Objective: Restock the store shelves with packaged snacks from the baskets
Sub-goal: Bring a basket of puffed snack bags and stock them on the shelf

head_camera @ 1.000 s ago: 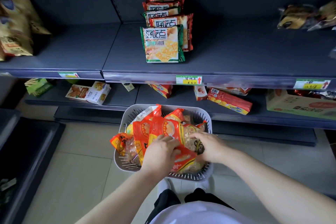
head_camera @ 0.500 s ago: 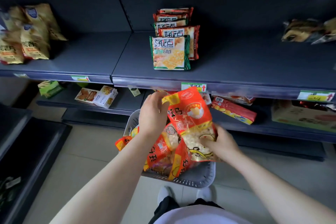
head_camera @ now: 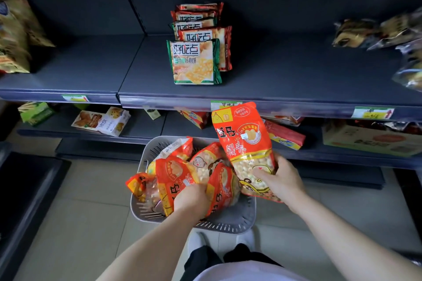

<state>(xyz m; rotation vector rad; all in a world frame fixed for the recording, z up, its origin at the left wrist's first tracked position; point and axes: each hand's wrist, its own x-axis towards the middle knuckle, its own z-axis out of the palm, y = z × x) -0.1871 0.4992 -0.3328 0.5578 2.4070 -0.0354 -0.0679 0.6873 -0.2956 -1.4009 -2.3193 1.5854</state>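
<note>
Starting with the grey basket [head_camera: 230, 223] on the floor [head_camera: 80, 201], what sits in it? asks the first.

Red-and-orange snack bags [head_camera: 173, 178], answers the second; they are heaped loosely and tilted every way, filling it; one hangs over its left rim; pale round puffs show through their clear windows.

And the right grip [head_camera: 280, 180]?

It is grasping one more such bag [head_camera: 244, 141] by the lower end, thumb across the clear window; that bag stands nearly upright above the basket's right rim, its top reaching the front edge of the upper shelf [head_camera: 285, 75], just below a price label [head_camera: 226, 105].

The left grip [head_camera: 191, 198]?

Knuckles up, it is pushed down among the bags near the basket's front rim; its fingers are buried, so I cannot tell whether it grasps one.

What does the upper shelf carry?

A row of cracker packs [head_camera: 196, 61] running from mid-shelf to the back wall, a green one in front and red ones behind; yellowish bags [head_camera: 16, 36] at the left end; blurred dark packs [head_camera: 356, 33] at the right end.

And the lower shelf [head_camera: 137, 128]?

Two biscuit boxes [head_camera: 100, 121] and a green pack [head_camera: 35, 113] towards the left; a long red box [head_camera: 285, 136] behind the lifted bag; a cardboard carton [head_camera: 370, 141] at the right end.
</note>
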